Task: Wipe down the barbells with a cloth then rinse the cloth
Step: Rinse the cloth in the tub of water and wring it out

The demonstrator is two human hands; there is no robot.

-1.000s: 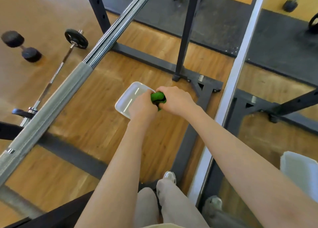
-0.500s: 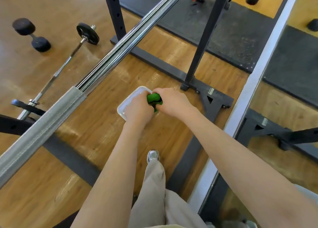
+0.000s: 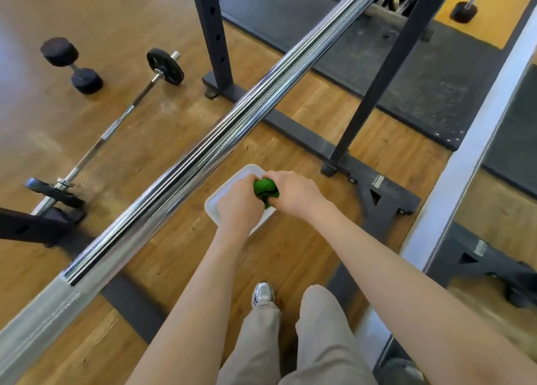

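A green cloth (image 3: 266, 191) is bunched tight between my two hands. My left hand (image 3: 239, 203) grips its left end and my right hand (image 3: 293, 194) grips its right end, both fists close together. They are held over a white rectangular tray (image 3: 216, 203) that lies on the wooden floor. A long chrome barbell (image 3: 220, 134) runs diagonally on the rack from lower left to upper right, just left of my hands. Its knurled sleeve (image 3: 43, 315) is at the lower left.
A black rack upright (image 3: 213, 33) and a second post (image 3: 374, 88) stand on a black base (image 3: 374, 187). A small barbell with plates (image 3: 116, 123) and a dumbbell (image 3: 71, 64) lie on the floor at left. A mirror edge (image 3: 465, 146) runs along the right.
The view has tilted up and toward the rack, so the barbell fills more of the frame. Both hands keep gripping the green cloth over the tray, twisting it slightly.
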